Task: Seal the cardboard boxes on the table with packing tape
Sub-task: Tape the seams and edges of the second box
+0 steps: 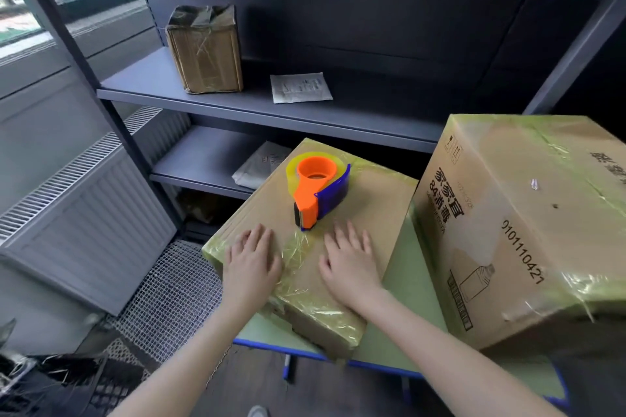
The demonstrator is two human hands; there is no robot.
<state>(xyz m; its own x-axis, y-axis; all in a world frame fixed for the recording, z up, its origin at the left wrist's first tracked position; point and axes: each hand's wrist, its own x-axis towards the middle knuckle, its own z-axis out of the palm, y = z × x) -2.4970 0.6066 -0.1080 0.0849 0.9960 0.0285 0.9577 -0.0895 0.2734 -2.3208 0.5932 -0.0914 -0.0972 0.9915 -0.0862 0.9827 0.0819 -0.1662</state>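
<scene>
Head view: we have the left hand (252,261) and the right hand (349,264) both lying flat on top of the smaller cardboard box (372,210). Fingers are straight and a little apart, gripping nothing. A crinkled tape strip (298,254) runs between the two hands and down over the box's near side.

The smaller box sits at the table's (399,278) left edge, and its near corner overhangs the near edge. The tape dispenser (313,189) stands on the same box just beyond the fingertips, untouched, its cutter end at the strip. The large printed box (528,213) takes the right side of the table, close beside the smaller one, with glossy tape already across it. Behind is a shelf unit (271,105) with a small wrapped box (206,51).

Handling, as we judge it:
- The cardboard is stiff at the edges and corners, and the lid probably gives in the middle, so we press near the seam with flat palms.
- The taped surfaces look slick, so we take the box by its bare cardboard sides.
- We cannot tell the weight. The overhang could let the box tip.
- We take the dispenser by its orange handle and keep clear of the cutter end.
</scene>
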